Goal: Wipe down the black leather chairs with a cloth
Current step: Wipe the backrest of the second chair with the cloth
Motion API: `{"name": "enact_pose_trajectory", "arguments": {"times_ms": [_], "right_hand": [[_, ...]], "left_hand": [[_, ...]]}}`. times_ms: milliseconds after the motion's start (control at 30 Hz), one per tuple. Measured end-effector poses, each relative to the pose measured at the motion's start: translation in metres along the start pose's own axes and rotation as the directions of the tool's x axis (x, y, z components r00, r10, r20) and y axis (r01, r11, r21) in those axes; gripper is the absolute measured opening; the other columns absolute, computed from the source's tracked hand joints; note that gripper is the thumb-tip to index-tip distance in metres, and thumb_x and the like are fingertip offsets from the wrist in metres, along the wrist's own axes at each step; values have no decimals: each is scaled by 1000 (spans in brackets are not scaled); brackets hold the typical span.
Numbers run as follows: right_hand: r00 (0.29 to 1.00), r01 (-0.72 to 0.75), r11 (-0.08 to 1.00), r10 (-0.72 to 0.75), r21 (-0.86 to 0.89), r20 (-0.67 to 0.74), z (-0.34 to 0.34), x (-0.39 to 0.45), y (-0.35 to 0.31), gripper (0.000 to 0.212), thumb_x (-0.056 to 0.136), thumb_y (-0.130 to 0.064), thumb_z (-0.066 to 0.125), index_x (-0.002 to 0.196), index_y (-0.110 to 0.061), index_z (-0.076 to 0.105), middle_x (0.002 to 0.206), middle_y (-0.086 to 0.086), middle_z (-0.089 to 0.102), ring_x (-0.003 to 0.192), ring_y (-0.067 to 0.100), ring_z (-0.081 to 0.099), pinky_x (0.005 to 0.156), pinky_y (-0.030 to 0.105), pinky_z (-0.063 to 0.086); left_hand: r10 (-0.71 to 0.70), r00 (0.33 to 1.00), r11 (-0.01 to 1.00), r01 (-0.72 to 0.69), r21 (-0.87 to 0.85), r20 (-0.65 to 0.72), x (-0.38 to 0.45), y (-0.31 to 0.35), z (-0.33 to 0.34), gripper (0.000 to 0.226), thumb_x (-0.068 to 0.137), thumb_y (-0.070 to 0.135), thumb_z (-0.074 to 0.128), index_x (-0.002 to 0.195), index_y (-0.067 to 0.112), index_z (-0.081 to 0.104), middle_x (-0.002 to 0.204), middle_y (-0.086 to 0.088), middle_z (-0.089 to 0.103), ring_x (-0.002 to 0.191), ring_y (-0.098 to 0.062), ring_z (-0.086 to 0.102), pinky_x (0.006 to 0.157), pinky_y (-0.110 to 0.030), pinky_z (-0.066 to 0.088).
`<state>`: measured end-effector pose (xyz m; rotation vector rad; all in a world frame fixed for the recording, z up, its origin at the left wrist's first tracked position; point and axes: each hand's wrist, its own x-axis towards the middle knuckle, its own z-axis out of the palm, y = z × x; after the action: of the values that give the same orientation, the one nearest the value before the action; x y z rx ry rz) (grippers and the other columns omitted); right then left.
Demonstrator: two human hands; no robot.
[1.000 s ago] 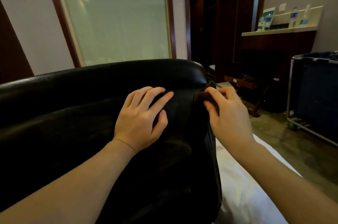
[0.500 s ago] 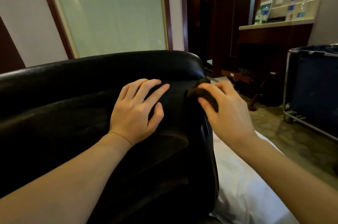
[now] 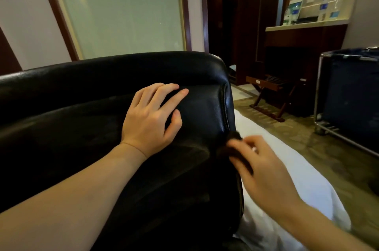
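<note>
Left hand [image 3: 150, 119] flat, fingers spread, on padded black leather chair [image 3: 82, 119] back. Right hand [image 3: 260, 170] gripping small dark cloth [image 3: 229, 148], pressed against chair's right side seam, low down.

One chair [image 3: 82, 107], one cloth [image 3: 229, 151], two hands [image 3: 149, 119].

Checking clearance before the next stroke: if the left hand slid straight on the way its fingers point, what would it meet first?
The left hand lies flat on the black leather chair, fingers aimed up and right. Going on, it would probably meet the chair's stitched side edge first, though depth is unclear.
</note>
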<state>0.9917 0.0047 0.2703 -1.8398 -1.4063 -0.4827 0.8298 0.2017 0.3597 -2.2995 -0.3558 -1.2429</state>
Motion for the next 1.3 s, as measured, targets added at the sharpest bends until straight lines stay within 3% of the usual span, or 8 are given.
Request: {"name": "enact_pose_trajectory", "arguments": {"times_ms": [200,467,600,767,900,1100,1200,1300], "right_hand": [[988,58,997,-64,-47,-144,-8,105,-22,35,95,-27,56,130,-25,55,123,-1,47,110,11,45,81,8,31],[994,10,997,-18,-77,-103,40,-24,4,32,88,-18,66,120,-15,67,111,3,54,95,18,54,72,21,47],[1000,-13,998,14,-56,18,29,-27,0,41,81,-29,68,121,-24,62,110,-3,53,90,13,56,73,9,41],[986,18,998,-7,59,-168,-7,27,-32,50,83,-27,71,130,-24,53,118,-3,57,107,19,48,88,27,38],[953,104,994,-97,10,-286,-23,95,-54,44,88,-27,68,130,-22,54,124,-3,56,113,17,41,94,24,34],[975,79,993,-58,92,-214,1,98,-56,43,100,-39,44,141,-25,47,140,-5,45,134,15,34,102,23,29],[967,69,995,-48,77,-251,-4,104,-59,40,99,-35,46,136,-23,54,132,-4,50,125,13,41,93,9,26],[959,70,993,-41,96,-279,12,85,-68,36,94,-29,59,129,-21,59,123,-1,53,112,17,49,88,18,35]], "left_hand": [[-2,1000,1000,2,-4,11,1,0,2,43,99,27,43,135,15,63,134,-8,60,124,-28,53,108,-40,38],[0,1000,1000,0,-14,0,0,-2,3,42,99,27,45,134,15,64,133,-7,61,124,-27,54,108,-38,37],[-9,1000,1000,9,-17,23,0,1,-3,42,98,28,46,135,16,64,134,-6,61,124,-26,53,109,-38,36],[-62,992,996,69,-62,108,6,9,-23,40,100,25,45,136,19,62,134,-2,59,127,-22,50,113,-34,31],[-46,965,993,72,-92,257,3,6,-52,42,102,21,48,144,20,52,143,2,52,137,-17,43,118,-34,31],[-320,916,947,300,118,241,-34,-26,-92,47,99,27,51,145,18,51,143,-2,50,137,-20,42,116,-35,27],[-348,913,934,357,-7,215,-36,-29,-84,42,101,19,46,142,18,55,140,1,51,136,-17,41,118,-33,26],[-411,898,899,428,-94,157,-37,-27,-77,41,101,17,42,138,19,58,137,4,52,134,-14,42,118,-32,26]]}}
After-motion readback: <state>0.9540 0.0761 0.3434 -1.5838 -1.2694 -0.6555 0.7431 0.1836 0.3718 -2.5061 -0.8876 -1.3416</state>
